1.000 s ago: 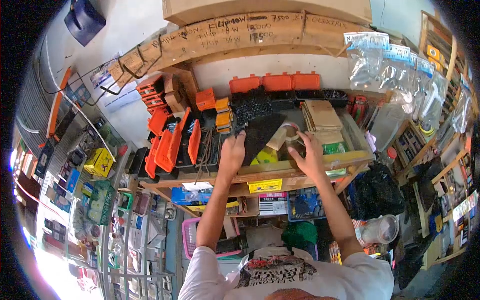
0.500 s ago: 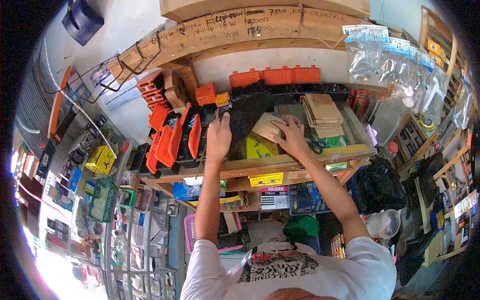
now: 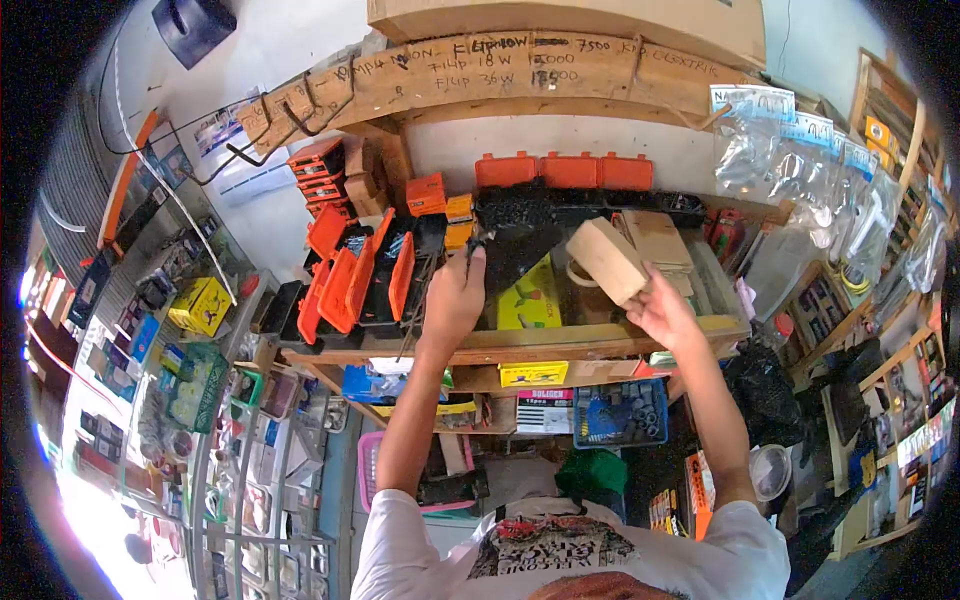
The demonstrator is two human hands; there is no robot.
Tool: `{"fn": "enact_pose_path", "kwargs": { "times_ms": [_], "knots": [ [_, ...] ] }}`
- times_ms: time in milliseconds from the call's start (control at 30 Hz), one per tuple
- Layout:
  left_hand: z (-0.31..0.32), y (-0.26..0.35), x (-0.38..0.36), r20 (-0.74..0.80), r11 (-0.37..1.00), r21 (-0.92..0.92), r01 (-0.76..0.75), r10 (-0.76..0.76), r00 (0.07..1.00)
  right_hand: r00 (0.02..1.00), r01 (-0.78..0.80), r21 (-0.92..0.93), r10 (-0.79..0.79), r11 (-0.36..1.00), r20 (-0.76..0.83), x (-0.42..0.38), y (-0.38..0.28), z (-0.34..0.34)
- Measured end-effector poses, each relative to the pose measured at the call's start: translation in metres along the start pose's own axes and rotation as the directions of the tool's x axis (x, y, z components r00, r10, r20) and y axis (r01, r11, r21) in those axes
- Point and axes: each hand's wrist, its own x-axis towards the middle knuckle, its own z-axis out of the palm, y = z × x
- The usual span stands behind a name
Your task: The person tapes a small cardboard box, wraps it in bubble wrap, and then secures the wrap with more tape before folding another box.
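Note:
My right hand grips the lower end of a small brown cardboard packet, holding it tilted above the worktop. Below the packet, a pale tape roll is partly covered. My left hand is closed beside the small orange-yellow boxes; something dark shows at its fingertips, too small to name. Between my hands lie a dark heap of small pieces and a yellow printed package. Flat brown cardboard pieces are stacked behind my right hand.
Black cases with raised orange lids stand on the left of the wooden worktop. More orange-lidded cases line the back. Clear plastic bags hang at right. A blue basket sits below.
My right hand has raised the brown packet and turned it, moving it right; the yellow package and tape roll show more. My left hand stays by the orange-yellow boxes, and the view has shifted.

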Motion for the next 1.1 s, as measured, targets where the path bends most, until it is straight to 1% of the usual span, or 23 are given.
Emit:
{"fn": "enact_pose_path", "kwargs": {
  "times_ms": [67, 100, 200, 233, 267, 333, 367, 400, 467, 500, 533, 600, 633, 667, 700, 733, 767, 800, 833, 867, 967, 1067, 1100],
  "knots": [
    [0.001, 0.002, -0.01, 0.056, 0.995, 0.052, -0.081, 0.078, 0.995, 0.998, -0.018, 0.21, 0.004, 0.977, 0.068, -0.018, -0.005, -0.014],
    [0.002, 0.004, -0.016, 0.091, 0.989, 0.077, -0.123, 0.116, 0.989, 0.997, -0.077, 0.369, 0.071, 0.926, 0.031, -0.036, -0.015, -0.003],
    [0.002, 0.014, -0.038, 0.208, 0.949, 0.046, -0.31, 0.295, 0.933, 0.982, 0.178, 0.364, -0.186, 0.914, -0.014, -0.057, -0.007, -0.008],
    [0.009, 0.002, -0.043, 0.261, 0.921, 0.115, -0.371, 0.333, 0.906, 0.964, 0.186, 0.382, -0.243, 0.905, 0.107, -0.061, 0.0, -0.008],
    [0.014, -0.006, -0.049, 0.281, 0.9, 0.154, -0.407, 0.355, 0.892, 0.96, 0.236, 0.29, -0.269, 0.927, 0.078, -0.068, 0.008, -0.004],
    [0.023, -0.015, -0.061, 0.333, 0.852, 0.223, -0.474, 0.391, 0.858, 0.955, 0.296, 0.423, -0.28, 0.857, -0.101, -0.067, 0.007, -0.005],
    [0.03, -0.024, -0.066, 0.396, 0.872, 0.242, -0.425, 0.311, 0.864, 0.908, 0.291, 0.562, -0.408, 0.774, 0.092, -0.051, 0.013, -0.045],
    [0.034, -0.028, -0.073, 0.412, 0.834, 0.284, -0.473, 0.34, 0.846, 0.822, 0.316, 0.607, -0.53, 0.729, 0.209, -0.049, 0.007, -0.042],
    [0.041, -0.034, -0.087, 0.429, 0.74, 0.372, -0.56, 0.398, 0.811, 0.863, 0.502, 0.189, -0.504, 0.844, -0.04, -0.057, 0.022, -0.023],
    [0.049, -0.044, -0.096, 0.464, 0.758, 0.378, -0.532, 0.342, 0.817, 0.873, 0.487, -0.003, -0.487, 0.873, -0.021, -0.057, 0.034, -0.021],
    [0.053, -0.046, -0.102, 0.443, 0.739, 0.391, -0.549, 0.372, 0.816, 0.911, 0.396, 0.261, -0.412, 0.88, 0.007, -0.06, 0.035, -0.012],
    [0.06, -0.05, -0.115, 0.41, 0.7, 0.407, -0.587, 0.435, 0.802, 0.818, 0.148, 0.672, -0.472, 0.726, 0.33, -0.034, 0.032, -0.038],
    [0.061, -0.053, -0.119, 0.413, 0.677, 0.431, -0.597, 0.44, 0.797, 0.736, 0.177, 0.655, -0.54, 0.735, 0.407, -0.028, 0.042, -0.033],
    [0.062, -0.053, -0.12, 0.411, 0.677, 0.437, -0.592, 0.435, 0.801, 0.817, 0.342, 0.429, -0.49, 0.836, 0.304, -0.031, 0.055, -0.031],
    [0.062, -0.051, -0.12, 0.41, 0.676, 0.444, -0.587, 0.429, 0.805, 0.882, 0.407, 0.146, -0.429, 0.902, 0.195, -0.049, 0.056, 0.002],
    [0.061, -0.05, -0.123, 0.414, 0.678, 0.45, -0.582, 0.418, 0.808, 0.947, 0.271, 0.227, -0.302, 0.935, 0.112, -0.056, 0.053, 0.02],
    [0.059, -0.05, -0.126, 0.422, 0.666, 0.46, -0.587, 0.418, 0.804, 0.958, 0.223, 0.313, -0.268, 0.923, 0.107, -0.05, 0.049, 0.023],
    [0.058, -0.05, -0.126, 0.428, 0.655, 0.47, -0.592, 0.418, 0.802, 0.916, 0.39, 0.08, -0.395, 0.917, 0.068, -0.046, 0.047, 0.028],
    [0.058, -0.05, -0.126, 0.43, 0.644, 0.481, -0.595, 0.418, 0.8, 0.877, 0.481, -0.191, -0.468, 0.856, 0.109, -0.043, 0.044, 0.032],
    [0.057, -0.051, -0.126, 0.431, 0.645, 0.482, -0.593, 0.415, 0.801, 0.836, 0.539, -0.443, -0.521, 0.716, 0.174, -0.039, 0.041, 0.034],
    [0.052, -0.054, -0.129, 0.446, 0.663, 0.469, -0.584, 0.393, 0.804, 0.815, 0.578, -0.409, -0.483, 0.706, 0.319, -0.017, 0.052, 0.035],
    [0.043, -0.052, -0.128, 0.463, 0.719, 0.438, -0.54, 0.335, 0.821, 0.696, 0.71, -0.532, -0.578, 0.461, 0.427, -0.017, 0.056, 0.043],
    [0.042, -0.057, -0.128, 0.478, 0.727, 0.427, -0.537, 0.323, 0.817, 0.574, 0.758, -0.638, -0.609, 0.14, 0.548, -0.021, 0.05, 0.045]
  ]
}}
